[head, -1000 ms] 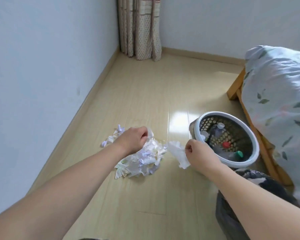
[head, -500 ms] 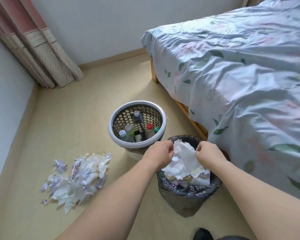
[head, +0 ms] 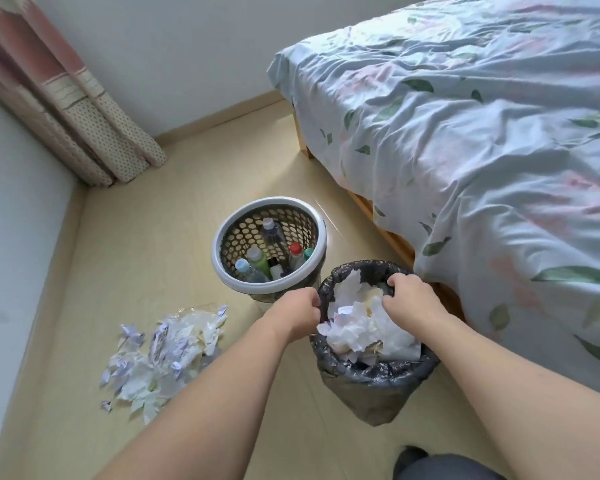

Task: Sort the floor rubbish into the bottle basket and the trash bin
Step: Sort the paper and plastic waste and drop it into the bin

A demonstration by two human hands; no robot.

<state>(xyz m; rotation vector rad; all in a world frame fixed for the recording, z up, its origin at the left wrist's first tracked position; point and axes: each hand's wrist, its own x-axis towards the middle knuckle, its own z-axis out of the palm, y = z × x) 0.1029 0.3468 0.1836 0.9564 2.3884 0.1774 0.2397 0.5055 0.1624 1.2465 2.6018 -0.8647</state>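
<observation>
The trash bin (head: 368, 386), lined with a black bag, stands on the floor beside the bed and is heaped with crumpled white paper (head: 357, 327). My right hand (head: 409, 297) is over the bin's far side, its curled fingers dug into that paper. My left hand (head: 297, 313) is at the bin's left rim with fingers curled and nothing seen in them. The white-rimmed bottle basket (head: 219, 258) stands just behind the bin and holds several bottles (head: 257, 259). A pile of torn paper and wrapper scraps (head: 167, 351) lies on the floor to the left.
A bed (head: 482, 150) with a leaf-patterned sheet fills the right side, its wooden frame close behind the bin. A curtain (head: 66, 98) hangs in the far left corner, and a wall runs along the left. My dark-clad knee (head: 440, 465) shows at the bottom edge.
I turned from the floor pile to the bin, carrying paper in both hands. The paper now lies in the bin; my left hand has drawn off to the rim and my right has sunk onto it.
</observation>
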